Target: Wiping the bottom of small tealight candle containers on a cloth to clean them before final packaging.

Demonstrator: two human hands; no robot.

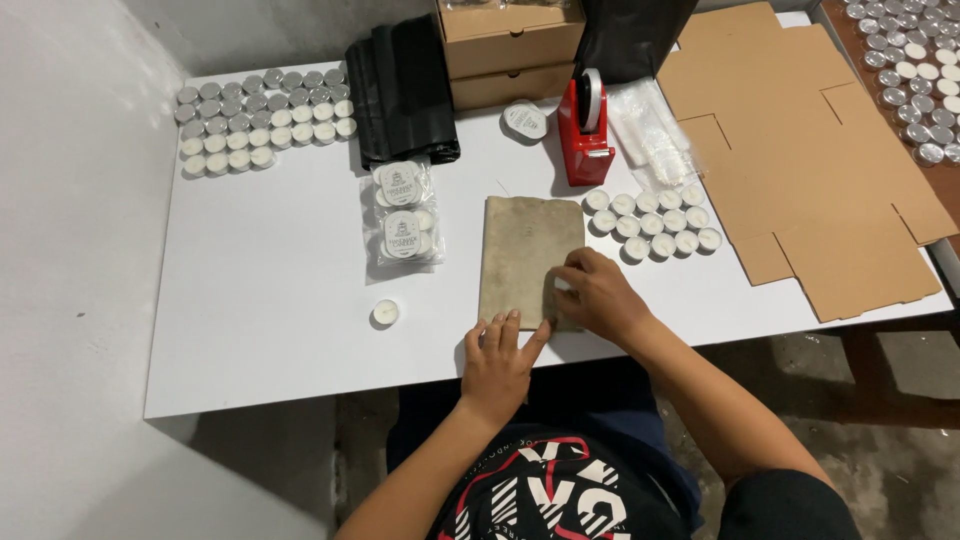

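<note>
On white table (260, 300), grey wall behind: brown boxes (510, 45) at back, red tape dispenser (585, 130). Right hand (598, 295) fingers pinch sth small on tan board (530, 255); left hand (497, 360) flat, fingers together.

My left hand (497, 362) lies flat, fingers toward twelve o'clock; my right hand (597, 295) curls, pinching toward nine.

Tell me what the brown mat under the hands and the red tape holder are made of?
The mat looks like worn cardboard or stiff paper: dull, blotchy tan, flat. The tape holder seems to be plastic: smooth, glossy red. Both hands rest on the mat.
</note>
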